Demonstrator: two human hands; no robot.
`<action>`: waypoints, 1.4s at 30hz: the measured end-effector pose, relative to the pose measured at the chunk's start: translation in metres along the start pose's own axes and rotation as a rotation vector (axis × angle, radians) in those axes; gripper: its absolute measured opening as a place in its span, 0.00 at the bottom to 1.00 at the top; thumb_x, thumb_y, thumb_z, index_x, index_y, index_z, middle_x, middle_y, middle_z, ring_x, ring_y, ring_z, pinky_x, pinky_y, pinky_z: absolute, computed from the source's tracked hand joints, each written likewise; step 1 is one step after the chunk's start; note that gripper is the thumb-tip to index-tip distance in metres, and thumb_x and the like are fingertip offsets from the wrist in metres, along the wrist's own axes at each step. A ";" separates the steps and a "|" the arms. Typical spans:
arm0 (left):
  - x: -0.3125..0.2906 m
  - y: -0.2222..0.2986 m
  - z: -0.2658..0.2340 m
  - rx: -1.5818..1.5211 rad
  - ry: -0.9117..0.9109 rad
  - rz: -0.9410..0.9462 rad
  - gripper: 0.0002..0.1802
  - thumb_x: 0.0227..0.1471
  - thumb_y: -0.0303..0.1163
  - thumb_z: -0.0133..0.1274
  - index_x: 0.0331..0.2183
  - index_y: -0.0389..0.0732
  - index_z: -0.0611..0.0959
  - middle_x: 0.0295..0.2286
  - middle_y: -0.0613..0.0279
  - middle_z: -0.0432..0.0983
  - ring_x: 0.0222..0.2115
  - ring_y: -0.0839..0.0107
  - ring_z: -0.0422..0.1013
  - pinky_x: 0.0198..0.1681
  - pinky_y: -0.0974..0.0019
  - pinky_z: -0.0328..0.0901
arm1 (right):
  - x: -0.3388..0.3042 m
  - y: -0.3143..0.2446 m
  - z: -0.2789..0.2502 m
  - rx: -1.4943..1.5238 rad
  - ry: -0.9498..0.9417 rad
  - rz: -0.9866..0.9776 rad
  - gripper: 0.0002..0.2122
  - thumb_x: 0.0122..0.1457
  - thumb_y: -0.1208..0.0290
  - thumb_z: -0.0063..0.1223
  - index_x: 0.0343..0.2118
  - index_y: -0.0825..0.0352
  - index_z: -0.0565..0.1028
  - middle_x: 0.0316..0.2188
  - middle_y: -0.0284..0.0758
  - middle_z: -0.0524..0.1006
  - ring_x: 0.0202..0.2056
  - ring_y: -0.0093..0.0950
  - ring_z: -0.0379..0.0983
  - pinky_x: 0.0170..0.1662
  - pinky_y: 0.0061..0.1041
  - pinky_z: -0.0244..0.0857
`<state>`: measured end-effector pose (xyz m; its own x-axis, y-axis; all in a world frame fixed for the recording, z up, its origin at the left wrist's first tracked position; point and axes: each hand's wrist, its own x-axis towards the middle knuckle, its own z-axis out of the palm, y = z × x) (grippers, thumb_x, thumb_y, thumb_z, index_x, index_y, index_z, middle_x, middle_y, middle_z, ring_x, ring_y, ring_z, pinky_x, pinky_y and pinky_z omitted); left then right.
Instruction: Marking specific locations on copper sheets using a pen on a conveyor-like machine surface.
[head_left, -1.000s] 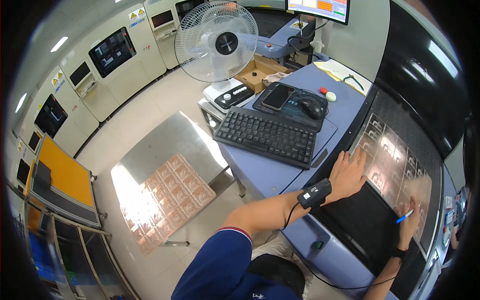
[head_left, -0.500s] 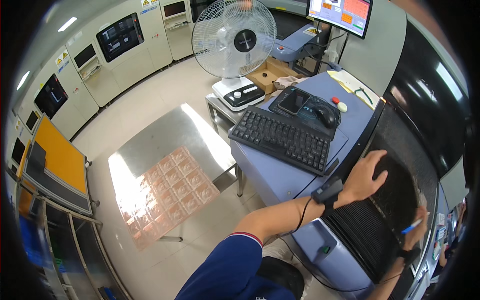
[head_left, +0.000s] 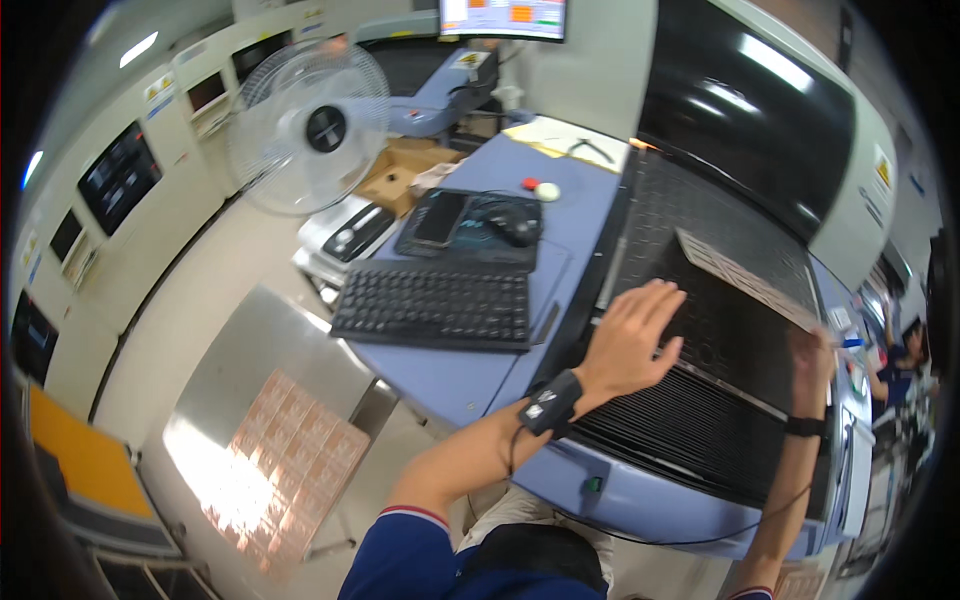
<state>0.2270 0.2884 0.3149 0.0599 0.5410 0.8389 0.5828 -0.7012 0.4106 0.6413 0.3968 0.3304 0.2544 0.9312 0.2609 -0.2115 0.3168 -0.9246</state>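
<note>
My left hand (head_left: 632, 335) hovers over the dark bed of a grey-blue machine, fingers stretched out and nothing in it. A thin copper-coloured panel (head_left: 745, 279) with a grid of small patterned fields stands tilted over the black bed (head_left: 655, 205). At the panel's right end, my right hand (head_left: 812, 362) is closed at its corner; blur hides the exact grip. A blue pen (head_left: 851, 343) sticks out of the same hand. Ribbed black bellows (head_left: 670, 425) lie in front of both hands. A dark band device (head_left: 550, 402) sits on my left wrist.
Left of the bed are a black keyboard (head_left: 435, 305), a mouse (head_left: 515, 225), a phone (head_left: 440, 218) and pliers (head_left: 590, 150). A fan (head_left: 310, 130) stands behind. Another patterned panel (head_left: 290, 460) lies on a metal table (head_left: 225, 350). A person (head_left: 900, 365) is at far right.
My view has swung right. The copper-coloured panel now shows tilted above the bed, its end at my right hand. My left hand stays outstretched over the bed.
</note>
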 end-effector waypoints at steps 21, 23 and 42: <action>-0.014 -0.007 -0.009 0.318 -0.603 -0.241 0.32 0.59 0.48 0.51 0.55 0.32 0.73 0.54 0.43 0.69 0.61 0.46 0.59 0.66 0.50 0.50 | -0.130 0.005 0.071 -1.336 -0.443 -0.063 0.18 0.61 0.56 0.55 0.42 0.68 0.73 0.44 0.47 0.73 0.46 0.48 0.70 0.51 0.48 0.62; -0.013 0.022 -0.033 0.326 -0.584 -0.220 0.30 0.58 0.45 0.54 0.54 0.33 0.74 0.54 0.43 0.70 0.60 0.46 0.61 0.65 0.50 0.52 | -0.135 -0.001 0.074 -1.315 -0.465 -0.105 0.18 0.60 0.55 0.55 0.42 0.68 0.73 0.43 0.48 0.74 0.46 0.49 0.70 0.50 0.48 0.64; -0.069 0.001 -0.148 0.595 -0.021 -0.480 0.16 0.54 0.33 0.58 0.44 0.37 0.82 0.41 0.49 0.79 0.49 0.49 0.71 0.58 0.51 0.61 | -0.132 -0.003 0.073 -1.279 -0.548 -0.336 0.16 0.61 0.62 0.56 0.43 0.72 0.71 0.31 0.50 0.77 0.36 0.50 0.75 0.42 0.44 0.69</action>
<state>0.1036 0.1816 0.3104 -0.2982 0.7364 0.6073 0.8868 -0.0217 0.4617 0.5399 0.2861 0.3190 -0.3315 0.8898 0.3136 0.8398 0.4298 -0.3317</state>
